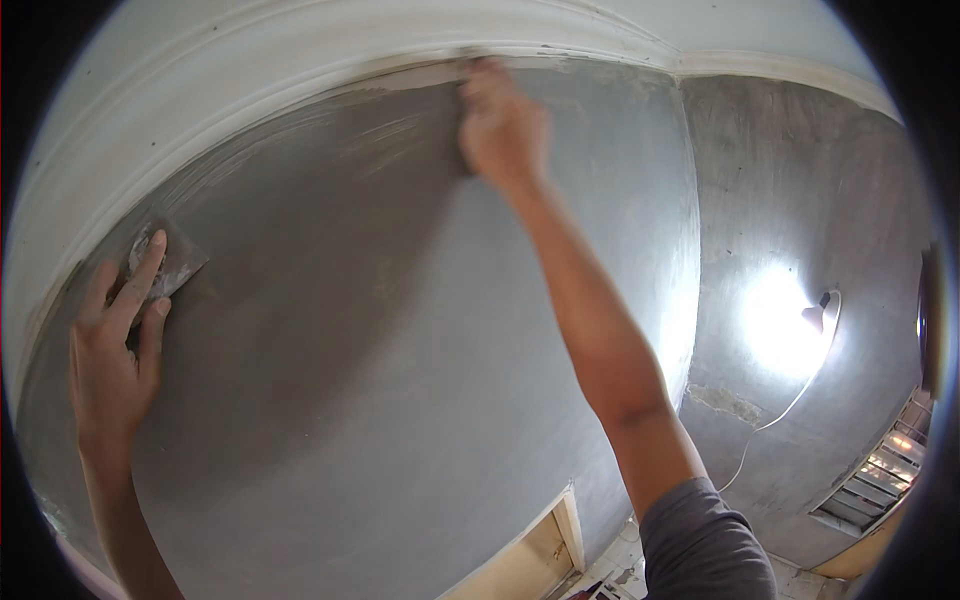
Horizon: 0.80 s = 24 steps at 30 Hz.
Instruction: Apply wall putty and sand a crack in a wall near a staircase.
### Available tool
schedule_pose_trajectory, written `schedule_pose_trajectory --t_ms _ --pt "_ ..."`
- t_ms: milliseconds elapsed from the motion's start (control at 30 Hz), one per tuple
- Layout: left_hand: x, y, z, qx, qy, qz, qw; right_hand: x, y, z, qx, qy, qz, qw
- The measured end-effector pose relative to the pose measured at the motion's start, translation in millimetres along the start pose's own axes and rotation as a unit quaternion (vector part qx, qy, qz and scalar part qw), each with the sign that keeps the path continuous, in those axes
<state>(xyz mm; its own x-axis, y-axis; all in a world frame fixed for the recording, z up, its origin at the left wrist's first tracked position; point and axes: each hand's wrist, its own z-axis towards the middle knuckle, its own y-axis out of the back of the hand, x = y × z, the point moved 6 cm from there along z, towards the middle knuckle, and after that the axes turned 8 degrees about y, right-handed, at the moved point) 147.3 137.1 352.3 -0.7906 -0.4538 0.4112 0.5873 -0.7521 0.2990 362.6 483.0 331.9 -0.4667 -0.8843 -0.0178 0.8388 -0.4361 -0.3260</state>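
The left hand (115, 345) is flat against the grey plastered wall (380, 330), low on the left side. Its fingers (140, 280) are stretched out and press on a small flat putty scraper (165, 262). The scraper blade lies on the wall just above the fingertips, smeared with grey plaster.

The right hand (500, 125) is far up, at the top of the wall where it meets the white ceiling moulding (300, 60). This hand is curled shut, and something thin seems to be in it, but it is too blurred to tell what. The two hands are well apart.

On the side wall to the right a bright work lamp (785, 325) shines, and a white cord (790, 400) hangs from it. A window with slats (875, 475) shows lower right. A pale wooden door frame (545, 545) is at the bottom.
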Motion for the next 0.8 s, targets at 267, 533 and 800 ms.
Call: schedule_pose_trajectory --t_ms 267,533,800 --pt "26 -3 -9 -0.003 -0.02 0.005 1.0 52 5 15 0.094 0.223 0.108 0.964" --pt "3 8 4 0.044 -0.006 -0.087 0.995 -201 47 -2 0.045 -0.067 -0.089 0.993" --pt "-3 7 -7 0.002 -0.024 -0.114 0.993 -123 19 0 -0.042 -0.154 -0.133 0.978"
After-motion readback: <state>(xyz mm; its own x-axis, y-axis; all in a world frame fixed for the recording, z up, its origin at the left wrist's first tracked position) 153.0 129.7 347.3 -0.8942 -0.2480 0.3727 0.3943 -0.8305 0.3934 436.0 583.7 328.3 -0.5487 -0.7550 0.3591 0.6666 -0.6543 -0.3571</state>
